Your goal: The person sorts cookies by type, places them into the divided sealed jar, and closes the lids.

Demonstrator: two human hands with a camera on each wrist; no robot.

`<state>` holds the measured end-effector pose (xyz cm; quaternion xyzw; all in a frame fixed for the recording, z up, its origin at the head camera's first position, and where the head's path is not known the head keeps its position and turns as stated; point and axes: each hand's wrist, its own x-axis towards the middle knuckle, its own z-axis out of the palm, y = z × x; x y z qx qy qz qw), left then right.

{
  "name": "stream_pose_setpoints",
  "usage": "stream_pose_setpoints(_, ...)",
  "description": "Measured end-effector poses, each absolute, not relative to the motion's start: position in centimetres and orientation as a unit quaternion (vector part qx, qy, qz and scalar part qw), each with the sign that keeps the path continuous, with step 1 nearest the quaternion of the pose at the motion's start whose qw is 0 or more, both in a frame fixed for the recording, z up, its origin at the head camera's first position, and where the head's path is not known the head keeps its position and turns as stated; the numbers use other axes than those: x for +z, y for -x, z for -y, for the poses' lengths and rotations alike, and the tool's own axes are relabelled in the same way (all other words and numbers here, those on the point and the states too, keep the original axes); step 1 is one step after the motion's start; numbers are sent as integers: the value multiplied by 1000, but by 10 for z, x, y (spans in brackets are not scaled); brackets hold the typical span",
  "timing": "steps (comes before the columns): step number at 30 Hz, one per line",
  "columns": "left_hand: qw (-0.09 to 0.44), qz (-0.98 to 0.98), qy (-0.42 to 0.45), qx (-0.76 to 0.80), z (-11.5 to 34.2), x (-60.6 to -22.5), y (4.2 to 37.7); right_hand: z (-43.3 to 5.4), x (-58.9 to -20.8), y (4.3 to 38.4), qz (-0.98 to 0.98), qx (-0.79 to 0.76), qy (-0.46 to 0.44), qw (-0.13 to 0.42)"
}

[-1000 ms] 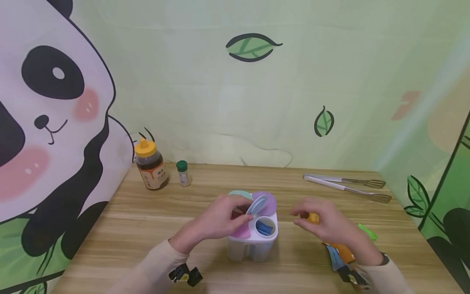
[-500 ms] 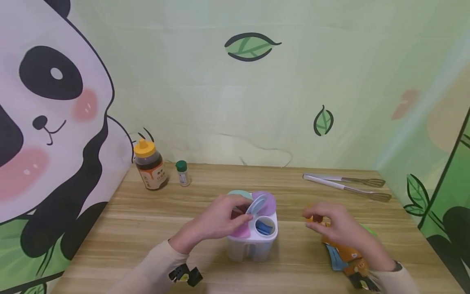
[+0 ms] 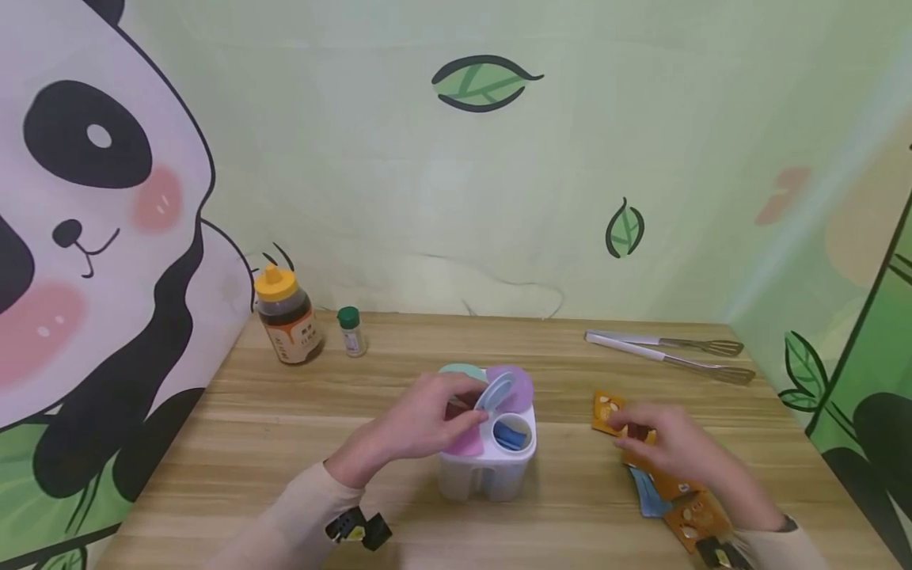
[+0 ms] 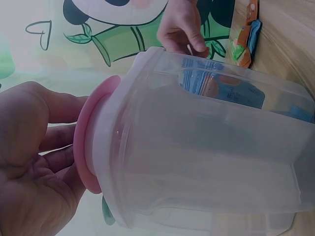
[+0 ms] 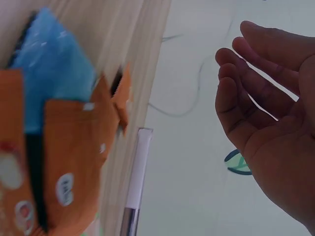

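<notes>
Orange marks what is nearest the right hand [image 3: 670,439]: a small orange packet [image 3: 606,408] lies just to the left of its fingers [image 5: 256,93], partly overlapped by them in the head view. Those fingers curve loosely and hold nothing, with a gap between thumb and forefinger; whether a tip touches the packet I cannot tell. From there the larger orange packets [image 3: 697,518] spread under the hand and wrist in a diagonal line toward the counter's front right corner, a blue packet [image 3: 647,495] poking out on their left side.

All of these lie nearer the right hand than the left hand [image 3: 431,416]. Its fingers hold the pale-blue lid [image 3: 497,389] tipped up on the clear container [image 3: 463,479], which stands upright left of the packets, toward the front edge of the counter [image 3: 563,491]. Inside the uncovered round opening sit blue sachets [image 3: 509,435], visible through the wall in the left wrist view; the pink lid [image 3: 466,443], teal lid [image 3: 459,369] and purple lid [image 3: 523,388] are down.

Farther out, toward the back left corner, stands a yellow-capped bottle [image 3: 290,336] of dark liquid.
</notes>
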<state>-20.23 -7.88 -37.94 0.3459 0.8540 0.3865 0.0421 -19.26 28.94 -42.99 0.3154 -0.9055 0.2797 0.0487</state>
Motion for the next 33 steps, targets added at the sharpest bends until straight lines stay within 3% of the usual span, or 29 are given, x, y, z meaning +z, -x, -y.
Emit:
stream_pose_setpoints(28, 44, -859, -343, 378, 79, -379, 201, -318, -452, 183, 923, 213, -268, -176)
stream_pose_setpoints(33, 46, -858, -343, 379, 79, -379, 201, -318, -456, 182, 927, 191, -271, -176)
